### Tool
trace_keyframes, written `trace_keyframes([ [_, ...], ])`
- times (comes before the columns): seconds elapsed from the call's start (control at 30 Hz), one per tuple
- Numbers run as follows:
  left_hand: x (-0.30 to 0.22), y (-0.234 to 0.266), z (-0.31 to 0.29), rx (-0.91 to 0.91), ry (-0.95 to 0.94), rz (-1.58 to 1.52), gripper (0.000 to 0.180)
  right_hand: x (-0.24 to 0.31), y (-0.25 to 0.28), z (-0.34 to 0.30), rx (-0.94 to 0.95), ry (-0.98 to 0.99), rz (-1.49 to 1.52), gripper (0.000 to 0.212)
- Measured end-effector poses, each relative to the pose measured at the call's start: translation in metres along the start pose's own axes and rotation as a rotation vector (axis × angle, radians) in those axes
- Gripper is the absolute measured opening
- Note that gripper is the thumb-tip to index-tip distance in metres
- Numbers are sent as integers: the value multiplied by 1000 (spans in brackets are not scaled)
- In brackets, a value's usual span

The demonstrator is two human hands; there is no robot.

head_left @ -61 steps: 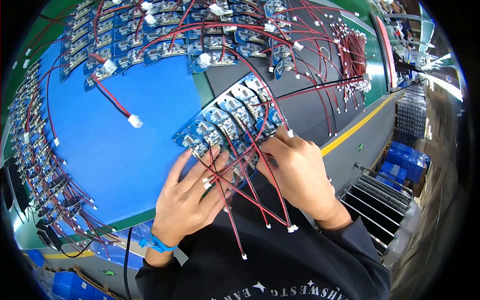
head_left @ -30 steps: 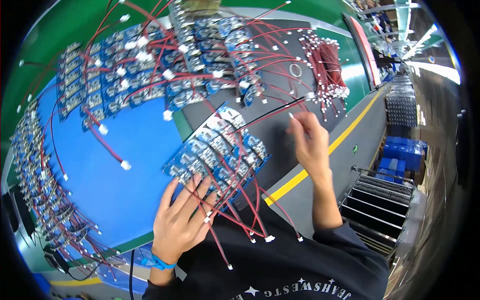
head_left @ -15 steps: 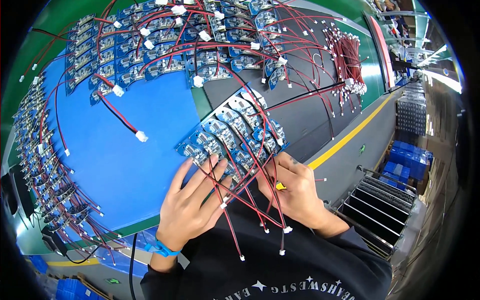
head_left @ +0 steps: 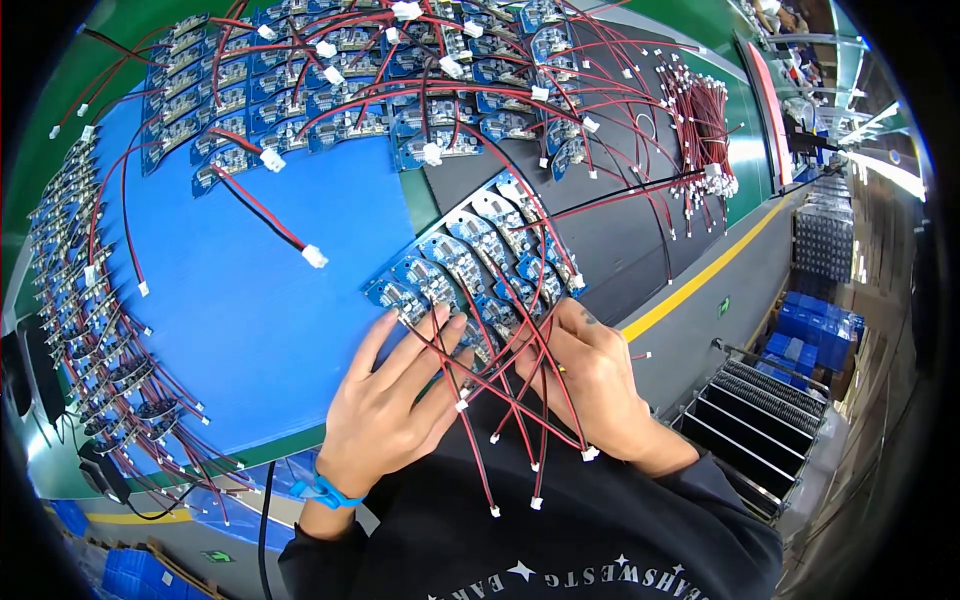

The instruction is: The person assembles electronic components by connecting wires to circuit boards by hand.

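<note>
Basically one view, head camera looking down: left hand (head_left: 395, 410) lies flat, fingers (head_left: 425, 345) spread and extended, pressing the near-left end of a blue circuit board panel (head_left: 478, 262). Nothing gripped, it just pins the panel. The panel sits tilted on the counter, straddling the blue mat (head_left: 250, 330) and the dark mat (head_left: 620, 230), directly ahead of the person's chest.

Right hand (head_left: 590, 375) is on the panel's near-right edge, fingers curled down over the boards and leads. Looks like a pinch on something small at the edge, but the fingertips are hidden, so I cannot tell whether they're closed on a lead or a board.

Red-and-black wire leads (head_left: 510, 400) with white plug connectors (head_left: 590, 453) fan from the panel toward the body, crossing over and between both hands.

Around it: rows of similar wired boards (head_left: 330, 60) along the far side, another column (head_left: 95, 330) down the left edge, a loose lead with white plug (head_left: 314, 256) on the blue mat, a bundle of spare leads (head_left: 700, 120) far right. Blue wrist strap (head_left: 325, 490) on the left wrist.

Judgement on doing this well: keep the flat left palm loading the panel so it can't skate, work one board at a time with the right, comb the leads straight toward the body so they don't tangle, and avoid tugging at the solder joints
</note>
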State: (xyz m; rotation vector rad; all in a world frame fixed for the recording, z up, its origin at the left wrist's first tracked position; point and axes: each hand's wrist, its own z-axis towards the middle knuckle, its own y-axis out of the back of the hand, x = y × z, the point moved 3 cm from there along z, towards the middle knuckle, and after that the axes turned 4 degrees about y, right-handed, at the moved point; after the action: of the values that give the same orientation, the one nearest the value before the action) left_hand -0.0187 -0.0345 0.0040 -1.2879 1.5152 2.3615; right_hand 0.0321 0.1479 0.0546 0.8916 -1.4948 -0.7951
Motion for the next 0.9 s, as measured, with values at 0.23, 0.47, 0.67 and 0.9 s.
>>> trace_keyframes([
  [0.23,-1,0,1,-16,18,-3,25,2,7,2,-44,74,60,14],
  [0.47,0,2,2,-28,7,-3,20,2,-1,10,68,77,14,12],
  [0.67,0,1,5,-14,-24,-24,16,3,0,11,63,5,-28,11],
  [0.9,0,5,0,-2,-2,-54,32,13,-6,23,196,67,-103,15],
])
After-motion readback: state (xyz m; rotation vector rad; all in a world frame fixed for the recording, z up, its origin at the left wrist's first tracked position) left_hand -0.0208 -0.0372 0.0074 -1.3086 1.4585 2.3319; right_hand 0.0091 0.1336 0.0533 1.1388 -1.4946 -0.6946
